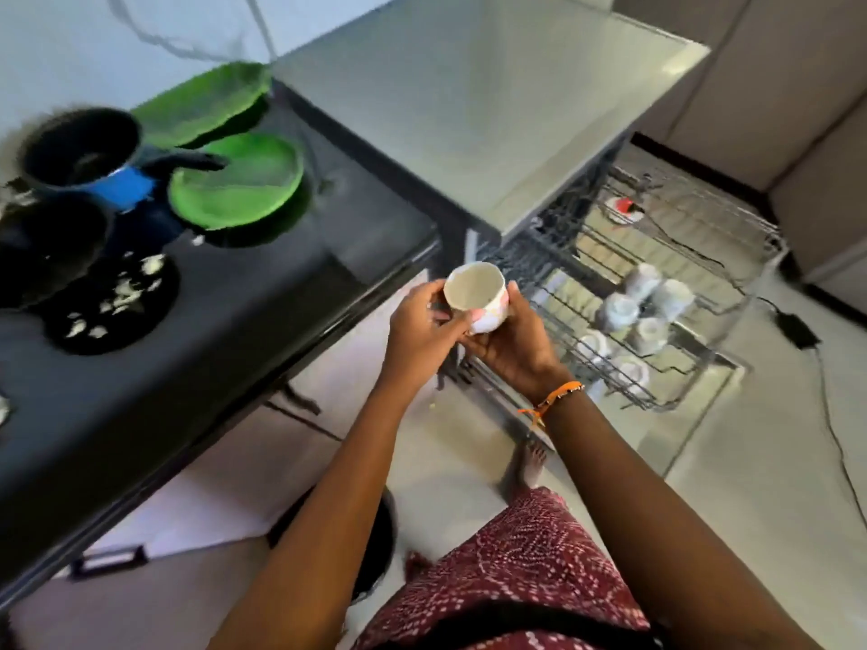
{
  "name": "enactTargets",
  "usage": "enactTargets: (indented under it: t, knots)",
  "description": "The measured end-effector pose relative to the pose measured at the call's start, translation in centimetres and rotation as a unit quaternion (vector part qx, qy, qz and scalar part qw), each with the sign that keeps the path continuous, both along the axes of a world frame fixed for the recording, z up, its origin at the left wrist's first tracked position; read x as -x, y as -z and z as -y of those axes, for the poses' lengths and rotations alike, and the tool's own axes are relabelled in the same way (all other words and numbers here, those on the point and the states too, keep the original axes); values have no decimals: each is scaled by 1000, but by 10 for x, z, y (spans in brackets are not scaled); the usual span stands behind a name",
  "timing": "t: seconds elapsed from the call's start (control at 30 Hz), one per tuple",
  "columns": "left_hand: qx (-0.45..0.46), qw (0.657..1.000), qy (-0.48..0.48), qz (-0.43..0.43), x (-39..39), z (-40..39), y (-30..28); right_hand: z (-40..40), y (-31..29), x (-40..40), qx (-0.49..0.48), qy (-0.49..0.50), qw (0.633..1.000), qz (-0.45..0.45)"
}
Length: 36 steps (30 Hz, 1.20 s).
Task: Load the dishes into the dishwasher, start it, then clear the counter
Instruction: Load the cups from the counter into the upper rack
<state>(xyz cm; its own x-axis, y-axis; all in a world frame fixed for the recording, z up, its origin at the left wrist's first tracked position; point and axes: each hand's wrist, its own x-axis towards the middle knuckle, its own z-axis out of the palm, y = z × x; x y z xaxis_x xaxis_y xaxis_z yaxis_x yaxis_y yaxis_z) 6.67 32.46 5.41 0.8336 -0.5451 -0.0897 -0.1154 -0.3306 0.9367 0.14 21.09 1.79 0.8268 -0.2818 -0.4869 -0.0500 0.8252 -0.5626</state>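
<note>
I see a white cup (476, 295) gripped by both the left hand (420, 323) and right hand (509, 337), held in the air between the black table (262, 293) and the pulled-out dishwasher rack (657, 293), where upturned cups (645, 304) sit.

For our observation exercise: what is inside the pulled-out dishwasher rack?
The rack holds about six pale cups clustered together, apparently upside down. Farther back lies something red and white, too blurred to name. The grey top covers the rack's inner end.
</note>
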Motion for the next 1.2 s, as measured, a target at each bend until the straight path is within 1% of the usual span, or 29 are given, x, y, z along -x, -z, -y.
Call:
enactTargets:
  t: [0.1,0.23,0.33,0.4,0.47,0.57,0.67,0.73,0.77,0.83,0.93,1.0,1.13,1.2]
  knots:
    - [-15,997,73,-2,9,64,10,59,10,19,-7,63,998,-19]
    - [-50,988,143,-2,16,156,33,143,34,41,-11,142,989,-42]
    - [-95,975,202,11,20,223,53,207,50,55,-1,179,980,-91]
    - [-134,961,243,-13,25,269,69,249,63,67,20,207,966,-155]
    - [-161,949,271,-28,27,307,87,290,79,78,75,225,948,-215]
    - [-187,937,293,-41,26,348,115,338,105,87,178,231,920,-263]
    - [-209,928,296,-87,28,378,132,383,128,87,247,246,877,-330]
    - [-220,924,295,-100,28,395,142,408,148,86,329,220,830,-392]
    - [-226,923,293,-103,27,403,147,418,153,84,364,201,813,-408]
    - [-240,921,289,-106,25,414,152,434,156,80,425,149,789,-418]
    - [-254,918,287,-105,21,433,161,459,169,74,512,94,739,-427]
    - [-263,915,289,-98,18,443,166,467,178,71,547,65,718,-427]
    - [-277,908,298,-96,18,459,175,476,198,69,581,10,693,-426]
    - [-280,906,302,-98,18,463,179,477,206,69,588,-13,689,-424]
